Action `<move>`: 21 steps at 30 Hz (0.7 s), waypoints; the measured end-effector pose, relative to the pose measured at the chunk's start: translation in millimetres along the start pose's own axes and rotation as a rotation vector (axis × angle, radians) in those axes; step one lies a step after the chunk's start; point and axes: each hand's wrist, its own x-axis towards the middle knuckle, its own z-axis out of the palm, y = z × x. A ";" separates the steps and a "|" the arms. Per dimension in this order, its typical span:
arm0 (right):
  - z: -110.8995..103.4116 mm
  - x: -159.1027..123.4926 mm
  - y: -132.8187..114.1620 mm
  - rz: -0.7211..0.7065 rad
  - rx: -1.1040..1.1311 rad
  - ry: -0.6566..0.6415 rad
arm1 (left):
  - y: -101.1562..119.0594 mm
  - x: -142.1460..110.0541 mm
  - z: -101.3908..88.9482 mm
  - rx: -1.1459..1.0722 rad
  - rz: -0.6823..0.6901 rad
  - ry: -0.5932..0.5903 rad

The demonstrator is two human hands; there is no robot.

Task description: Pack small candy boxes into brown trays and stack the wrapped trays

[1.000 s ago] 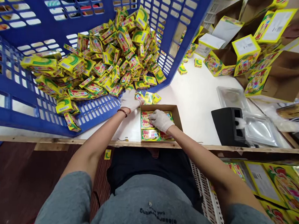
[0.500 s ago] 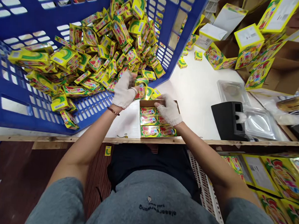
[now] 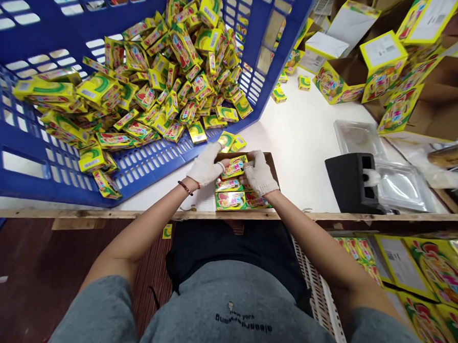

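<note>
Both my hands wear white gloves that leave the fingertips bare. My left hand is closed on the left end of a small yellow-green candy box, tilted over the carton. My right hand reaches over the carton's right side, its thumb and fingers closed at that box's right end. Under them, the open cardboard carton holds several like boxes in rows, such as the front-row candy box. My fingers hide part of the rows. Two loose candy boxes lie just behind the carton.
A blue plastic crate lies tipped at the left, with a heap of candy boxes spilling towards me. To the right stand a black tape dispenser, clear plastic trays and open display cartons. A wooden edge borders the table.
My left hand has come from the crate's mouth down and right to the carton, bringing a candy box over the rows. My right hand has stayed at the carton and now meets that box.
</note>
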 end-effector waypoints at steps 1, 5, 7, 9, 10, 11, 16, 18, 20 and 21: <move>5.0 2.7 1.3 0.047 -0.013 0.035 | -2.5 -1.6 3.0 -0.002 -0.027 -0.052; 15.8 13.1 6.4 0.067 -0.276 0.110 | -3.9 -3.4 8.6 -0.021 -0.109 -0.050; 16.4 15.1 9.3 0.007 -0.422 0.080 | -3.1 -2.2 7.5 -0.007 -0.124 -0.033; 13.8 15.7 9.7 -0.046 -0.526 0.034 | -2.5 0.9 4.8 0.035 -0.105 -0.049; 11.5 15.9 8.4 -0.066 -0.572 0.005 | -2.2 3.5 3.4 0.066 -0.094 -0.065; 8.6 16.1 6.2 -0.079 -0.620 -0.031 | -1.8 6.9 2.0 0.102 -0.091 -0.085; -1.6 14.8 -8.3 -0.203 -0.809 -0.123 | 0.1 30.9 -0.6 0.279 -0.144 -0.221; 0.7 12.5 -11.5 -0.352 -0.886 -0.191 | -0.5 39.3 -1.0 0.324 -0.120 -0.288; 5.8 9.7 -14.0 -0.467 -0.996 -0.296 | -3.1 46.7 -3.3 0.346 -0.089 -0.351; 8.7 8.2 -15.5 -0.491 -1.049 -0.336 | -5.1 50.8 -5.1 0.321 -0.077 -0.380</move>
